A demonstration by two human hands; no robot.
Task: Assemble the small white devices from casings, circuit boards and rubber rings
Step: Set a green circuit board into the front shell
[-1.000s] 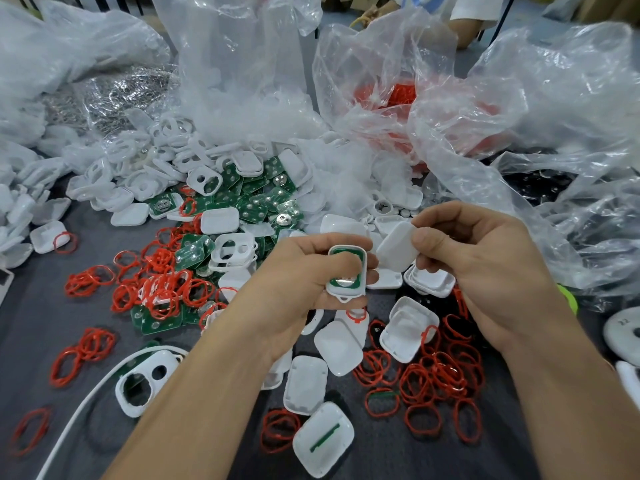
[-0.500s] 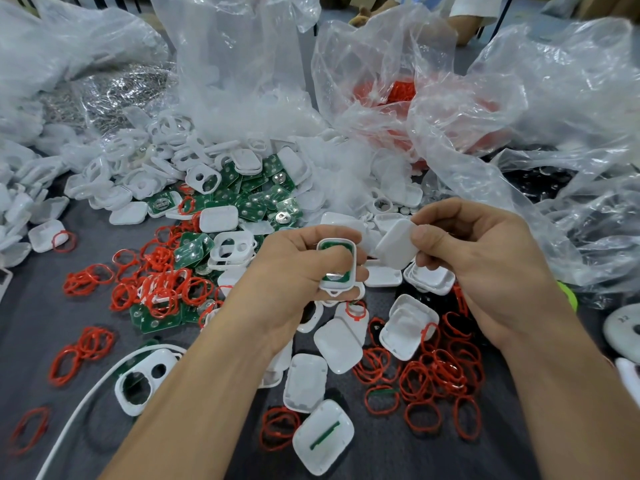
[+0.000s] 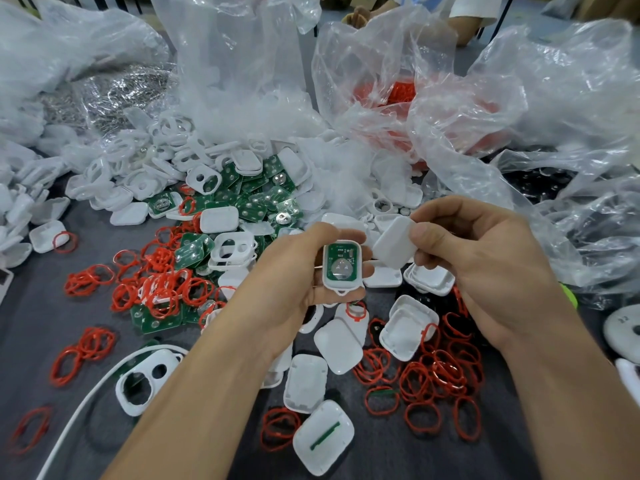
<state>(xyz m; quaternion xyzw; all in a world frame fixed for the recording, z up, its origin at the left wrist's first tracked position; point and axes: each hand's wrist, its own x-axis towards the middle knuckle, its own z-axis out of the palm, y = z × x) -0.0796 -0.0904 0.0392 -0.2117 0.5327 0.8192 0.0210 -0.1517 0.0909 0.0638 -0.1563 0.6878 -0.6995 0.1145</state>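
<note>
White plastic fills the head view, the only one we have. In our left hand (image 3: 294,275) we hold a casing half (image 3: 342,284) above the middle of the table (image 3: 34,327), its fingers (image 3: 346,234) curled round its edges and clamped on it. A green circuit board (image 3: 341,259) already sits inside, with a round metal contact showing. No red ring shows on this piece, and we cannot tell whether one is seated under the board.

Our right hand (image 3: 485,271) pinches a cover (image 3: 394,245) between thumb and fingers, just beside the open half and not yet on it. We judge this unit to be at the closing step: board in, lid to be pressed on.

The open half faces up at us. Its long axis runs from the near edge toward the far edge, with the small loop tab at the near end. The cover is tilted, skew to that axis, so it needs turning to line up.

Much work is left. Loose rubber rings (image 3: 433,375) lie toward the near right, spare circuit boards (image 3: 249,202) and empty casings (image 3: 156,168) toward the far left, and plastic bags (image 3: 519,116) crowd the far edge.
</note>
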